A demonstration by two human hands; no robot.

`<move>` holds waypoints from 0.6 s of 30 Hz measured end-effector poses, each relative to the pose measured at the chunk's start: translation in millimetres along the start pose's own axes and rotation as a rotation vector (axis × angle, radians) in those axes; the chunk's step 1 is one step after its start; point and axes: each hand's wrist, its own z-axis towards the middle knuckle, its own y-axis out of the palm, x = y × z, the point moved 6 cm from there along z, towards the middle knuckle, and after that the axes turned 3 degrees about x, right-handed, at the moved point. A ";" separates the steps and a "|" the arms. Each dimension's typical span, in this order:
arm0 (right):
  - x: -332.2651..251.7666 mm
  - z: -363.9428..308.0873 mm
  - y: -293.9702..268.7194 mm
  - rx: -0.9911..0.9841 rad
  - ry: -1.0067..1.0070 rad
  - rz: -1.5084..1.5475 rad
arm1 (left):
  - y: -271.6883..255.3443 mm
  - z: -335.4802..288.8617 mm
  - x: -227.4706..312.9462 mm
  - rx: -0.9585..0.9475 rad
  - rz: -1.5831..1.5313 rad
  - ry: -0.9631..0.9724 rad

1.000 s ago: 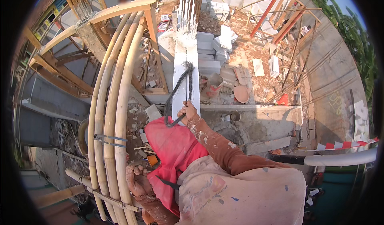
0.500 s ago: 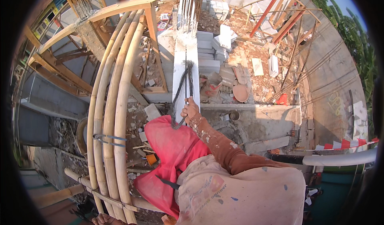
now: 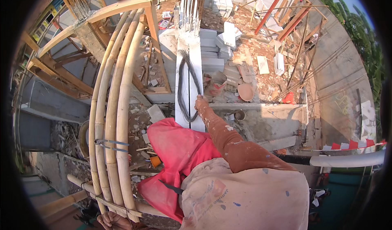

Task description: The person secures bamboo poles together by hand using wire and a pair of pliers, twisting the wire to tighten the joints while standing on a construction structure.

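Note:
A long loop of thin dark tie wire [image 3: 181,77] lies along the top of the narrow white block wall [image 3: 194,126]. My right hand [image 3: 200,102] is closed on the right side of this loop, at the wall's edge. Down at the lower left, my left hand [image 3: 113,221] has its fingers curled beside the lower ends of the upright bamboo poles [image 3: 122,136]. What those fingers grip is hidden. My leg in red cloth [image 3: 179,142] rests at the near end of the wall.
Steel rebar [image 3: 192,5] rises from a concrete column at the wall's far end. Left of the poles stands timber framing [image 3: 118,7]. Stacked pale blocks [image 3: 210,46], a round basin [image 3: 246,92] and a bucket [image 3: 239,115] sit lower on the right.
The wire loop has opened wider and lies flatter on the wall. My right hand has shifted right and slightly up with it. More of my left hand shows at the lower edge.

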 end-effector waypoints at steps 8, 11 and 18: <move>-72.7 -126.5 15.9 0.192 -0.368 -0.843 | 3.2 -16.5 -30.0 0.098 -0.051 -0.035; -113.5 -174.5 17.2 0.186 -0.866 -0.685 | 6.9 -5.8 -71.1 0.158 -0.113 -0.093; -199.7 -355.3 86.5 -0.272 -1.241 -0.341 | 0.8 -22.0 -97.4 0.250 -0.093 -0.102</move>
